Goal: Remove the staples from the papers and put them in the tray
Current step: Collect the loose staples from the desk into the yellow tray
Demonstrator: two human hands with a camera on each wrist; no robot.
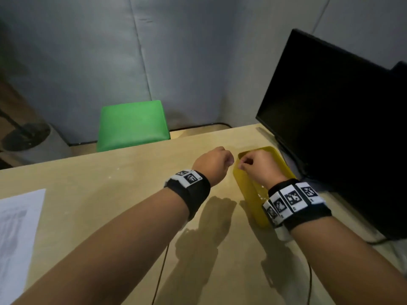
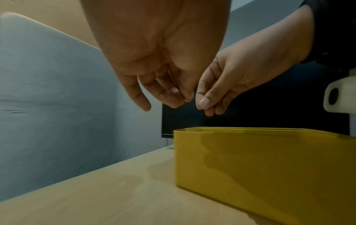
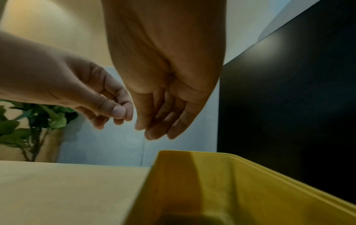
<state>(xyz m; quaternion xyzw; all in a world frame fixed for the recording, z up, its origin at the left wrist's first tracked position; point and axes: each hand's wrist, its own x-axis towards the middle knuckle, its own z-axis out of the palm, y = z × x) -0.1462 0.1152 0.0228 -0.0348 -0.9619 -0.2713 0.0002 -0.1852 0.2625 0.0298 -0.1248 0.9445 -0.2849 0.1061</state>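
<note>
A yellow tray (image 1: 250, 194) stands on the wooden table, right of centre, in front of the monitor. Both hands hover close together over its far left corner. My left hand (image 1: 231, 160) sits just outside the rim, thumb tip pressed to the index fingertip (image 2: 185, 99). My right hand (image 1: 242, 165) hangs above the tray opening (image 3: 212, 182), its thumb pinched against the curled index finger (image 2: 201, 105). No staple shows between either pair of fingertips. A few pale specks (image 1: 262, 190) lie inside the tray. The white papers (image 1: 17, 227) lie at the table's left edge.
A black monitor (image 1: 330, 117) stands right behind the tray. A green stool (image 1: 132, 126) sits past the table's far edge against the grey partition. Thin cables (image 1: 160, 271) run across the near table. A leafy plant (image 3: 38, 121) stands off to the left.
</note>
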